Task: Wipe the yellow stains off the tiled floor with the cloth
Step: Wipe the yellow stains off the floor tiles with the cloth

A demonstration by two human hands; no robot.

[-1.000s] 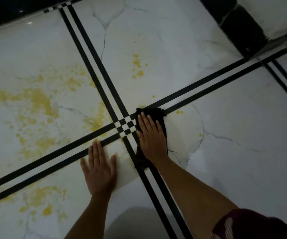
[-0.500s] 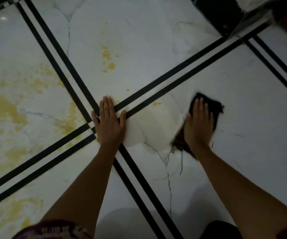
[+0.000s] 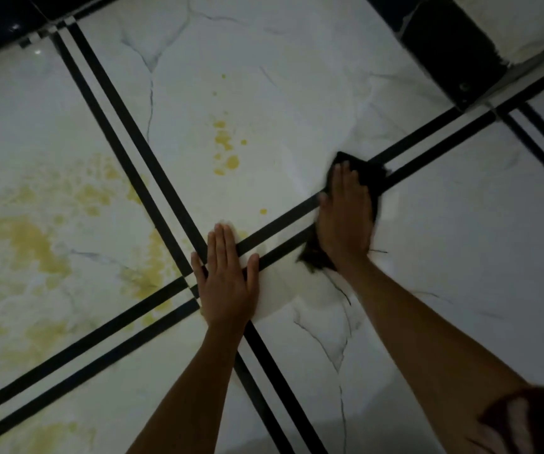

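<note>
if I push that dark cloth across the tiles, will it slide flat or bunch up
The dark cloth looks limp: it lies crumpled under the right hand, with a ragged, frayed corner sticking out near the wrist. It will probably bunch unless pressed flat. The glossy tiled floor should let it glide easily.

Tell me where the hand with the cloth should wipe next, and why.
Probably slide the right hand, flat on the dark cloth, leftward to the small yellow spot above the black stripes. It looks like the nearest stain to the cloth. The yellow cluster lies beyond it, and the left hand is braced flat on the floor.
</note>
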